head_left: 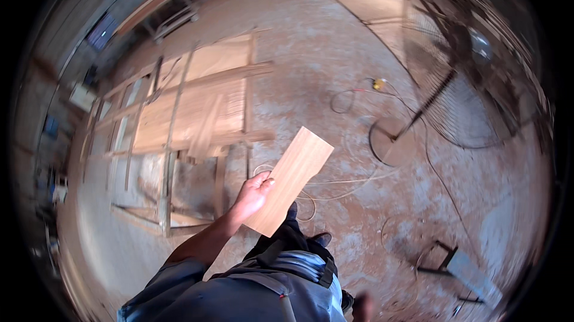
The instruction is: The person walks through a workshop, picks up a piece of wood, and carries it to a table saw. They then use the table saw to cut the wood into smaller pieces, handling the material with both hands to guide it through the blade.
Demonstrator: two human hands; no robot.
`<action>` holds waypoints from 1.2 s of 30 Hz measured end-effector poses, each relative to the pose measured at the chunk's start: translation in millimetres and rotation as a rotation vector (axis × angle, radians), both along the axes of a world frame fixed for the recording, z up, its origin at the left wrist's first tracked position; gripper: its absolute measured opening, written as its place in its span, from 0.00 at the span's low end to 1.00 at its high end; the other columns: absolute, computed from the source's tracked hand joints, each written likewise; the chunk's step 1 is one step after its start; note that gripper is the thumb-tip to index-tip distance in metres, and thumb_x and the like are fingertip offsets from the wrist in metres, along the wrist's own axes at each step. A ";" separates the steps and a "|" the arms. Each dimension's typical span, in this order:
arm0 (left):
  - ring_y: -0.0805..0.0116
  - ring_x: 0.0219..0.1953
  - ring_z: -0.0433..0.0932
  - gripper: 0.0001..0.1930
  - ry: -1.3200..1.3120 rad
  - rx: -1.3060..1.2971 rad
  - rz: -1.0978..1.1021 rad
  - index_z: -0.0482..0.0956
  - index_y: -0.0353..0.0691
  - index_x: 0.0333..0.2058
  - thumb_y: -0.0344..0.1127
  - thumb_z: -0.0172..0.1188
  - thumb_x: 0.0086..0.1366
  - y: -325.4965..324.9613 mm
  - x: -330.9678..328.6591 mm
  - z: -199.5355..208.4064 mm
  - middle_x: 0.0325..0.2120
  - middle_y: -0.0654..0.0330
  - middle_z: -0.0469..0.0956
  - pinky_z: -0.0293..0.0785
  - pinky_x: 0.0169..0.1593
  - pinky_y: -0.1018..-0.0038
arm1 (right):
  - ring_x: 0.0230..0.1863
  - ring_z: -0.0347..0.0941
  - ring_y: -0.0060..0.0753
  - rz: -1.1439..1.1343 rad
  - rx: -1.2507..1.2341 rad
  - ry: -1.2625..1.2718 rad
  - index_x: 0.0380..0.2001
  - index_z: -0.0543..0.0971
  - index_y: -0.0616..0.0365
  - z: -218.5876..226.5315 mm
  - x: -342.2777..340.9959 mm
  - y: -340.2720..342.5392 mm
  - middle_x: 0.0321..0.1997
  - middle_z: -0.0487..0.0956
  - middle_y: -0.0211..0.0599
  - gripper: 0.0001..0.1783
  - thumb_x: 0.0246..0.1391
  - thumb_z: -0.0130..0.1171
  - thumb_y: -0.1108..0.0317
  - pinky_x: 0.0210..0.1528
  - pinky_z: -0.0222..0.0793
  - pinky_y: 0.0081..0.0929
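My left hand [253, 193] grips a flat wooden board [293, 174] by its left edge, thumb on its upper face. The board is light brown with straight grain, tilted up to the right, and a shallow notch is cut into its right edge. It is held in the air in front of my body, above my feet. At the bottom edge, right of my body, a small blurred part of my right hand [362, 306] shows; its fingers cannot be made out.
To the left stands a wooden frame workbench [221, 72] with boards lying on it. A large pedestal fan [391, 143] stands at right, with cables and a yellow plug [379, 84] on the floor. Near the lower right is a low bench [472, 275]. A large sheet [382, 8] lies farther back.
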State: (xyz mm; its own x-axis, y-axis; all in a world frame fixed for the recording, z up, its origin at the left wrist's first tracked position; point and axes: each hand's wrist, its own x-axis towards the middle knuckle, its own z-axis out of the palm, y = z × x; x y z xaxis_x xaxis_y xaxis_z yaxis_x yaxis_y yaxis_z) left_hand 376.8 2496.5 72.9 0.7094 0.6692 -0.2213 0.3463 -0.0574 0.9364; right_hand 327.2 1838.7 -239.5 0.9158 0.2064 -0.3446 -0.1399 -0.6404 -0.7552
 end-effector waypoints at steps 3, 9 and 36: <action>0.76 0.39 0.74 0.13 0.032 0.002 0.101 0.74 0.31 0.47 0.32 0.52 0.67 27.9 -26.8 -0.8 0.36 0.61 0.79 0.70 0.46 0.76 | 0.25 0.64 0.29 -0.255 0.276 0.407 0.32 0.73 0.55 -15.3 44.0 -2.5 0.24 0.68 0.30 0.10 0.52 0.59 0.62 0.26 0.67 0.32; 0.77 0.35 0.72 0.09 -0.131 -0.030 0.348 0.77 0.32 0.41 0.31 0.53 0.67 123.9 -99.6 -80.9 0.31 0.65 0.78 0.70 0.42 0.77 | 0.42 0.70 0.48 0.663 -0.471 -0.363 0.46 0.71 0.59 89.2 118.7 110.0 0.41 0.74 0.44 0.38 0.29 0.76 0.58 0.46 0.69 0.40; 0.43 0.60 0.59 0.42 0.877 0.710 0.216 0.59 0.37 0.59 0.48 0.68 0.49 322.4 -44.3 -70.5 0.59 0.41 0.58 0.58 0.61 0.54 | 0.23 0.71 0.36 -0.473 0.044 0.638 0.33 0.73 0.61 219.4 111.3 314.8 0.26 0.74 0.41 0.16 0.59 0.52 0.57 0.24 0.74 0.35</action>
State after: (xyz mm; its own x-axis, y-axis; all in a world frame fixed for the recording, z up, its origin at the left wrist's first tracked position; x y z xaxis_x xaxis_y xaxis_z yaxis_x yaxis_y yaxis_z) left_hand 332.5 2818.8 2.4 0.3524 0.9298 -0.1063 0.9302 -0.3357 0.1482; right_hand 438.5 2153.6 -20.2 0.5380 -0.1291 -0.8330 -0.8037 -0.3765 -0.4608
